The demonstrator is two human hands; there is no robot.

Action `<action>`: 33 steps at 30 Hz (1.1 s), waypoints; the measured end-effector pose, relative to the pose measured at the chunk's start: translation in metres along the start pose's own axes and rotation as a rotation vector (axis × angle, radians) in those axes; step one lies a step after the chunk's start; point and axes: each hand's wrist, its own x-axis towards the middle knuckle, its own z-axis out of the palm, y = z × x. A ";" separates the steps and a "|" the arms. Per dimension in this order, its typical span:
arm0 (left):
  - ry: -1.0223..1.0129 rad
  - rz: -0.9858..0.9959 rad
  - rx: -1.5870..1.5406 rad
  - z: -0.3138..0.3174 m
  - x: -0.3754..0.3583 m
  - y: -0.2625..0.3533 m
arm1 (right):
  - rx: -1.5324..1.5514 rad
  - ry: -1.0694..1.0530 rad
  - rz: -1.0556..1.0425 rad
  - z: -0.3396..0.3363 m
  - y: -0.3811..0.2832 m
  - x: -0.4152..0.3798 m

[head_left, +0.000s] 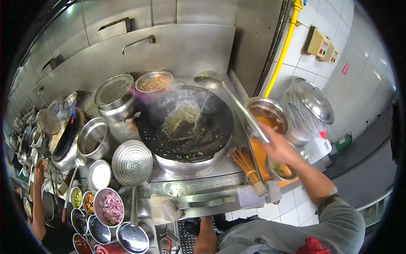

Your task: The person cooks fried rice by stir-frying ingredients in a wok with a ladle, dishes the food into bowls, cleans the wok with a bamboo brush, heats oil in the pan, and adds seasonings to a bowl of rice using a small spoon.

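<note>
My right hand (279, 146) is closed around the handle of a metal ladle (245, 112), whose bowl reaches to the back right of a large black wok (186, 122). Steam rises from the wok, where oil and small chopped bits lie in the bottom. My left hand (206, 222) is low at the front edge of the stove, mostly hidden under the counter rail, so its fingers do not show clearly. Beside the wok, a bamboo brush (249, 169) lies to the right, and a perforated strainer (132, 164) lies to the left.
Bowls of sliced onion (112, 207) and other ingredients crowd the lower left. A pot of orange liquid (266, 116) and a lidded container (308, 103) stand at right. Folded cloths (165, 208) lie on the front rail. A co-worker's arm (38, 203) shows at far left.
</note>
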 end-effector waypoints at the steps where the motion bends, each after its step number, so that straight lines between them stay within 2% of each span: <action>1: -0.005 -0.003 0.012 -0.001 0.000 0.001 | -0.025 0.054 -0.031 -0.004 0.022 -0.002; 5: -0.012 -0.017 0.048 -0.002 0.003 0.005 | -0.286 0.095 0.106 -0.031 0.068 -0.004; 8: -0.012 -0.017 0.053 -0.006 0.003 0.009 | -0.409 0.153 0.011 -0.025 0.130 0.001; 14: -0.024 -0.031 0.090 -0.005 0.005 0.009 | -0.501 0.009 0.192 -0.023 0.169 -0.001; 16: -0.025 -0.033 0.091 -0.006 0.003 0.010 | -0.496 0.017 0.139 -0.019 0.189 -0.002; 29: -0.018 -0.036 0.079 -0.004 -0.008 0.014 | -0.511 -0.005 0.255 -0.023 0.193 -0.002; 33: -0.010 -0.043 0.073 -0.008 -0.008 0.014 | -0.477 0.006 0.233 -0.025 0.202 -0.006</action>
